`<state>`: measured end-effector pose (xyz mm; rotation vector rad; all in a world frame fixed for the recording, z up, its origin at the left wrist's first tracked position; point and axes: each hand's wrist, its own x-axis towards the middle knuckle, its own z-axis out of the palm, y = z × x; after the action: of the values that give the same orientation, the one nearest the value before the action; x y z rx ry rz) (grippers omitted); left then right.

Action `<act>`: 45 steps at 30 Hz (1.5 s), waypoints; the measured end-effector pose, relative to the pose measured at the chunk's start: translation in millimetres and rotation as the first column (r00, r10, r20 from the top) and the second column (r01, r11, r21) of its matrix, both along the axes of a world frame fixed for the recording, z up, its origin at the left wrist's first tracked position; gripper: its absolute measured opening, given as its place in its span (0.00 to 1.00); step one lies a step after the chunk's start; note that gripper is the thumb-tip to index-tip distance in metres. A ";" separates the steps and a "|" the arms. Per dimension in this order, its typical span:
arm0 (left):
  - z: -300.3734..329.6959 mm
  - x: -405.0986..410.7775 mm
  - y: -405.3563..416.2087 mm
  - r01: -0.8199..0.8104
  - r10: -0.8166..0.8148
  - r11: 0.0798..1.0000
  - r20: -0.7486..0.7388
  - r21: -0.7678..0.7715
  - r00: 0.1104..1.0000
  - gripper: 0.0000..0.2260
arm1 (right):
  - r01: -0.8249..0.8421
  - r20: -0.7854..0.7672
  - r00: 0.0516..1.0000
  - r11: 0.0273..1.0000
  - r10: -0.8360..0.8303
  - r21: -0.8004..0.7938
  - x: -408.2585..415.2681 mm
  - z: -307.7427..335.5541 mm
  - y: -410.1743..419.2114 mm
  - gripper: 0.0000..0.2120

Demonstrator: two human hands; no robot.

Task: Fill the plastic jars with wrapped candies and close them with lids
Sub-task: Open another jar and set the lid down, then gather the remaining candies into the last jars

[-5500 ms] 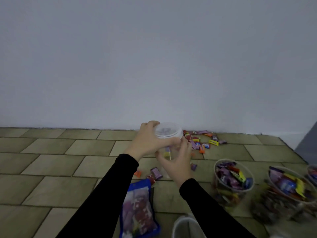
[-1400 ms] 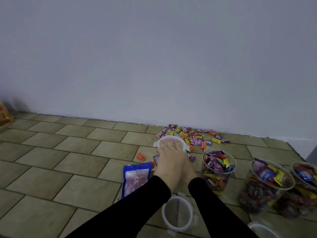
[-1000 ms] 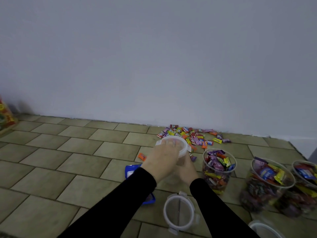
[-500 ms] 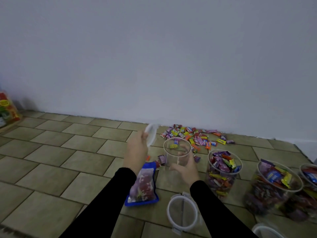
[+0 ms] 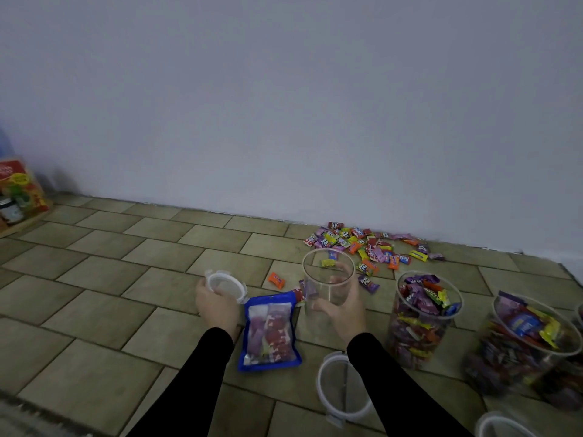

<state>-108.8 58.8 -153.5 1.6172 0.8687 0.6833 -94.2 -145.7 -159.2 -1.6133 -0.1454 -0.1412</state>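
**Jar open, lid in my other hand**

My right hand [image 5: 342, 305] curls around the clear plastic jar [image 5: 328, 279], upright on the tiled floor [image 5: 94, 298], open-mouthed and nearly empty; my left hand [image 5: 216, 305] grips its white lid [image 5: 225, 283] low over the tiles, well to the left; a blue candy bag [image 5: 269, 332] lies flat between my wrists; another lid [image 5: 344, 386] lies near my right sleeve; loose wrapped candies [image 5: 369, 247] are heaped by the wall beyond the jar; two filled jars [image 5: 422, 320] stand to the right.

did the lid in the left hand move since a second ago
Yes. The lid was on the empty jar; the left hand has now carried it left, down beside the blue pouch.
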 end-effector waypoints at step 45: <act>-1.3 70.0 -38.5 0.960 -0.112 0.184 -0.966 0.211 0.234 0.32 | 0.291 0.067 0.946 0.743 -0.316 -0.602 46.7 -10.4 -19.9 0.11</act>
<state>-38.8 20.3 -154.8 3.1141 0.1558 -0.6004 -47.5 -165.6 -169.6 -2.2839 0.1263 -0.3422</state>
